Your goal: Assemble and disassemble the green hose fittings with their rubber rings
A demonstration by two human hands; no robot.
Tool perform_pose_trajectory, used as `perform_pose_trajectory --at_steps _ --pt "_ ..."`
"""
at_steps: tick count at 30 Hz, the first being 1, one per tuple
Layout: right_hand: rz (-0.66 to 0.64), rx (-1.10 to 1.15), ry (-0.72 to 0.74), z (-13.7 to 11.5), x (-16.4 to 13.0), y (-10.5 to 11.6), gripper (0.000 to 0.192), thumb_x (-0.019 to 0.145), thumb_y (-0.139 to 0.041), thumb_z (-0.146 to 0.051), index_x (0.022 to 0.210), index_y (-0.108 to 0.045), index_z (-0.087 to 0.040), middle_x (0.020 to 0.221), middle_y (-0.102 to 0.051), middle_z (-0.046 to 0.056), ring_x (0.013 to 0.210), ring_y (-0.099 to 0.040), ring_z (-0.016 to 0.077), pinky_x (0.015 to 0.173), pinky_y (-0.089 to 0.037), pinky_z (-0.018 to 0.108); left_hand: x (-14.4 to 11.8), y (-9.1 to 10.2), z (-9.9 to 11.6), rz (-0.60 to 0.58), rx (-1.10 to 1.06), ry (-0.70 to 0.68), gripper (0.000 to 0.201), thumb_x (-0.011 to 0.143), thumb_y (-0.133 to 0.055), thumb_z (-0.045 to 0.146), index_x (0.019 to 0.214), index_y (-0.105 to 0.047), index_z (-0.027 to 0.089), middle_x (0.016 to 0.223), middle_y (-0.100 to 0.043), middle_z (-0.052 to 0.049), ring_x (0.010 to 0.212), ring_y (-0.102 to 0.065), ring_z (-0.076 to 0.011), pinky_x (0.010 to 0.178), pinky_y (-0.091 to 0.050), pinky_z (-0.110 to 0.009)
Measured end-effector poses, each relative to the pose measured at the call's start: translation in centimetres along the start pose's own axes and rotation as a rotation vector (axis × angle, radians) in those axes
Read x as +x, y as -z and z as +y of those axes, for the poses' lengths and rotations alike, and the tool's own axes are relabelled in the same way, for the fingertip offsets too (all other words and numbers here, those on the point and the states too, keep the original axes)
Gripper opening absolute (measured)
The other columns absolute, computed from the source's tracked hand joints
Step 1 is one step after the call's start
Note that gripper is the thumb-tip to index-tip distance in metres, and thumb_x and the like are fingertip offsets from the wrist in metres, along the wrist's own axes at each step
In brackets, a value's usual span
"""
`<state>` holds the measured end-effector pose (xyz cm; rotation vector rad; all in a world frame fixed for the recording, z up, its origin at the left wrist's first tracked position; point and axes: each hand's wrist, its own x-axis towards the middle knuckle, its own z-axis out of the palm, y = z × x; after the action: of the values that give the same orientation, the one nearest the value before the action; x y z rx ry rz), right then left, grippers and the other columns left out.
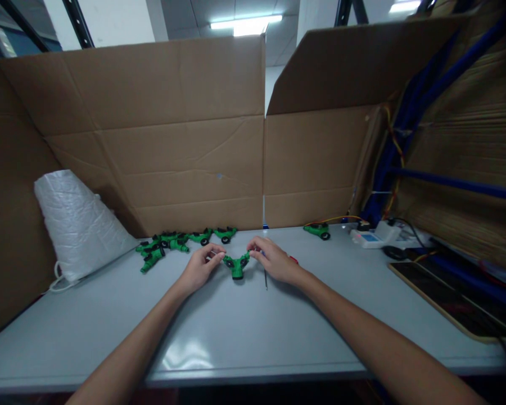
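A green and black Y-shaped piece, looking like a garden hose splitter [236,268], is held between both hands just over the middle of the table. My left hand [203,265] pinches the end of its left arm. At the end of the right arm, the fingers of my right hand [273,260] are closed. Beside and partly beneath the right hand is a thin dark rod [266,278], perhaps a screwdriver shaft. A small red part [294,260] shows behind that hand; whether the two belong together is hidden.
Several similar green pieces [152,259] lie at the back left, and a single green piece [318,230] at the back right. A white wrapped bundle [80,225] leans at left. Cardboard walls [185,157] enclose the table [236,337]. A power strip [369,238] and dark panel [451,298] are at right.
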<state>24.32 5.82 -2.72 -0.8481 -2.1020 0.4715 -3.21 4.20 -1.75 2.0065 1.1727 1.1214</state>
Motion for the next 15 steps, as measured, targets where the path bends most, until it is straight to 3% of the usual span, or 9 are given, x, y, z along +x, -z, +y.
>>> perform_pose_trajectory --at_steps 8,15 --pt "-0.016 -0.029 -0.036 1.03 0.03 -0.31 0.007 0.102 -0.057 -0.02 0.103 -0.064 -0.021 0.102 -0.069 0.004 0.098 -0.059 0.0221 0.088 -0.043 0.034 0.06 0.25 0.13 -0.02 -0.034 0.012 0.044 0.096 -0.064 0.055 0.111 -0.075 0.015 0.084 -0.071 -0.005 0.073 -0.06 -0.0179 0.065 -0.047 -0.027" --pt "-0.036 -0.058 -0.034 0.89 -0.27 -0.43 0.008 0.103 -0.058 -0.019 0.103 -0.065 -0.021 0.1 -0.07 0.002 0.097 -0.059 0.0215 0.088 -0.042 0.033 -0.05 0.21 0.34 -0.129 -0.118 0.038 0.042 0.097 -0.063 0.056 0.105 -0.069 0.015 0.078 -0.064 -0.001 0.069 -0.056 -0.0157 0.063 -0.044 -0.025"
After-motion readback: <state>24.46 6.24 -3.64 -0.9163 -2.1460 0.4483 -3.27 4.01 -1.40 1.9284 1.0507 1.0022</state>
